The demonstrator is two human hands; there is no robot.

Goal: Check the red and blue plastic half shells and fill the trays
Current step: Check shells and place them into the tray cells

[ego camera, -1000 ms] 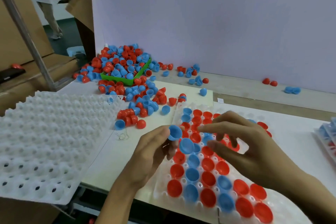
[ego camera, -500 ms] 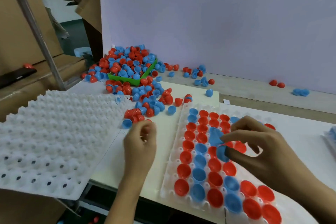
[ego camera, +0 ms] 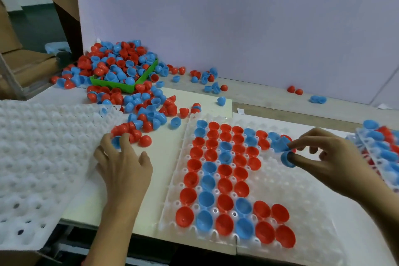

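A: Status of the tray point(ego camera: 306, 201)?

B: We judge it roughly half filled. Shells sit in the left columns and along the far rows; the right side and most of the near-right cells are bare. A second tray point(ego camera: 367, 147), right of the first and cut off by the frame, already carries shells. A stack of unused trays point(ego camera: 38, 157) lies to the left.

A: Hands?

B: Our right hand point(ego camera: 330, 157) is over the tray's far right part and holds two blue shells – one point(ego camera: 281, 143) at the fingertips and a second point(ego camera: 287, 158) pinched lower down, against the thumb. Our left hand point(ego camera: 125, 166) is left of the tray, at the near edge of the loose pile point(ego camera: 138, 112); its fingers curl onto a blue shell point(ego camera: 116, 142) resting on the table. We cannot tell whether that shell is lifted yet.

A: Remaining work?

B: Seat both right-hand shells in bare cells, then keep drawing from the pile – it is large and spills out of the green bin point(ego camera: 121, 85) behind it.

A: Clearances?

B: The tray's near edge lies close to the table edge, so we avoid pushing it toward us. The bare strip between tray and stack gives the left hand free passage. The wall point(ego camera: 259, 28) stands well behind the tray.
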